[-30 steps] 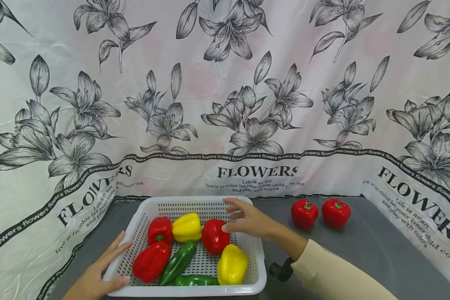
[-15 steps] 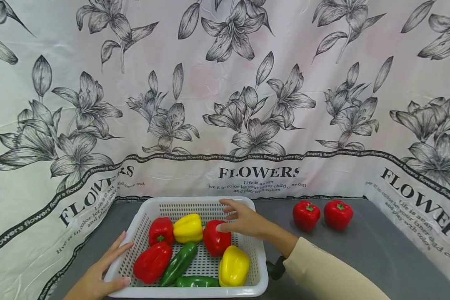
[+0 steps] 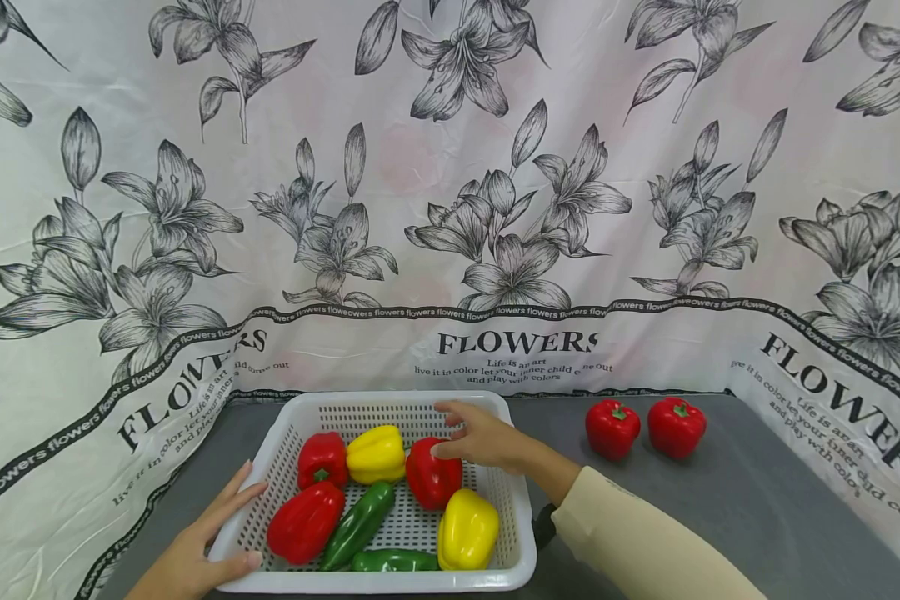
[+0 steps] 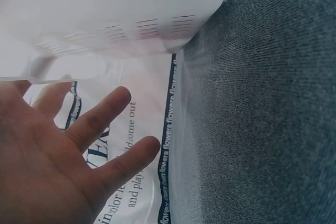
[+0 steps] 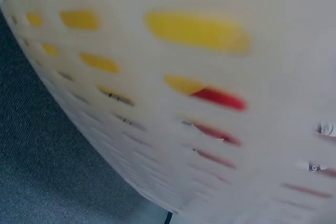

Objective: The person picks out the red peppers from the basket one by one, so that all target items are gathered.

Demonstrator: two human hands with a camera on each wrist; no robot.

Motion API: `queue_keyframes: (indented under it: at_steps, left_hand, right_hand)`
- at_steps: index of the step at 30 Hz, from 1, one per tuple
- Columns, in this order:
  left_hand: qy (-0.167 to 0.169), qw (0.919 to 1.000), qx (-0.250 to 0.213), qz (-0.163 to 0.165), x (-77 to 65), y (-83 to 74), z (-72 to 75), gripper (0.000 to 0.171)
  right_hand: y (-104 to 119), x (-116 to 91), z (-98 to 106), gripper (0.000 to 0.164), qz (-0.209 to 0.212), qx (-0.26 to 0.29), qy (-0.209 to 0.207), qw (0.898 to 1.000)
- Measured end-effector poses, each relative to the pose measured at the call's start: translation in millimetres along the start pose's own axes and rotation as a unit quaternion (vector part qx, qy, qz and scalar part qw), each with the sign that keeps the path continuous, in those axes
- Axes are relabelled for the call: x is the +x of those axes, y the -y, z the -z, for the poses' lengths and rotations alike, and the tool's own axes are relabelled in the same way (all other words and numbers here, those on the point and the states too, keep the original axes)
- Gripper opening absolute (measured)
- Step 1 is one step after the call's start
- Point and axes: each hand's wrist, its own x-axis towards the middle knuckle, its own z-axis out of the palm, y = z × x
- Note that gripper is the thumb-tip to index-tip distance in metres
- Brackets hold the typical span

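Note:
A white perforated basket [image 3: 521, 533] holds red and yellow bell peppers and two long green peppers. My right hand [image 3: 487, 437] reaches over its right side with fingers loosely extended. The thumb overlaps the top of a red bell pepper [image 3: 431, 483] in the head view. A yellow bell pepper [image 3: 467, 531] lies just in front of that one. At the basket's left rim is my left hand [image 3: 198, 546], thumb by the front corner. The left wrist view shows that hand's fingers [image 4: 100, 119] straight and spread beside the basket wall [image 4: 121, 3]. My right hand is hidden in the right wrist view.
Two red bell peppers [image 3: 612, 430] [image 3: 677, 428] stand on the grey tabletop [image 3: 750, 492] to the right. A flower-print curtain [image 3: 510, 358] closes off the back and sides. A small black object [image 3: 544, 527] sits by the basket's right wall, partly behind the right sleeve [image 3: 637, 533].
My right hand has shifted slightly left, and its thumb now overlaps more of the red bell pepper. The left hand and the peppers stay in place.

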Motion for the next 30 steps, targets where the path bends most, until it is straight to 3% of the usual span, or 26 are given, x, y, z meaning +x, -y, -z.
queue_keyframes:
  at_steps: [11, 21, 26, 30]
  left_hand:
    - [0.010, 0.9996, -0.011, 0.026, 0.8, -0.6, 1.2, 0.066]
    - [0.017, 0.9986, -0.022, 0.045, 2.2, -1.5, 1.7, 0.067]
    - [0.019, 0.9979, -0.028, 0.055, 3.0, -4.0, 1.8, 0.067]
    - [0.026, 0.9967, -0.047, 0.062, 2.8, -4.7, 1.2, 0.067]
  right_hand:
    - [0.6, 4.6, -8.3, 0.068, -0.026, -0.066, -0.034, 0.997]
    - [0.4, 8.4, -17.1, 0.069, -0.032, -0.152, -0.060, 0.986]
    - [0.3, 8.9, -21.0, 0.075, -0.054, -0.189, -0.055, 0.979]
    - [-0.4, 7.6, -23.5, 0.071, -0.057, -0.219, -0.030, 0.974]
